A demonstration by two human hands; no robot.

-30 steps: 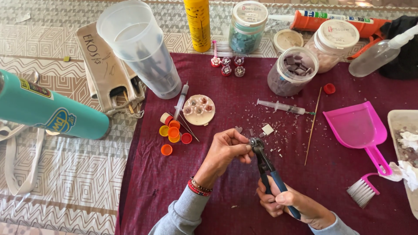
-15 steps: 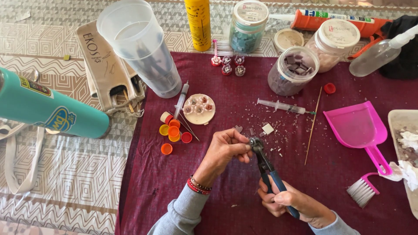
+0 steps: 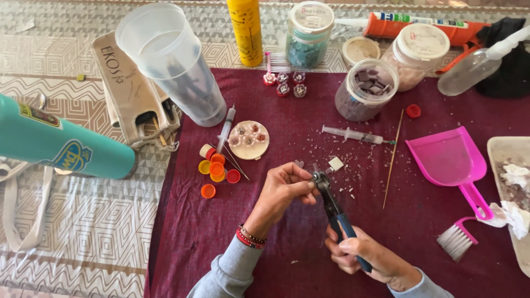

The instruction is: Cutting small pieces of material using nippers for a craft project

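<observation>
My right hand [image 3: 361, 255] grips the blue handles of a pair of nippers [image 3: 331, 204] over the maroon cloth [image 3: 287, 259]. My left hand [image 3: 284, 187] pinches something small at the nippers' dark metal head; the piece itself is hidden by my fingers. A small pale tile [image 3: 335, 163] and scattered chips lie just beyond the jaws. A round disc with small rosette pieces [image 3: 248, 139] sits to the upper left of my left hand, beside several orange and red bottle caps [image 3: 216, 168].
A pink dustpan [image 3: 450, 157] and small brush [image 3: 455, 238] lie at the right, next to a tray of scraps [image 3: 510, 182]. Two syringes [image 3: 353, 134], a thin stick [image 3: 392, 157], jars of tiles [image 3: 367, 88], a clear tall container [image 3: 176, 63], a yellow bottle [image 3: 245, 30] and a teal bottle [image 3: 55, 140] surround the cloth.
</observation>
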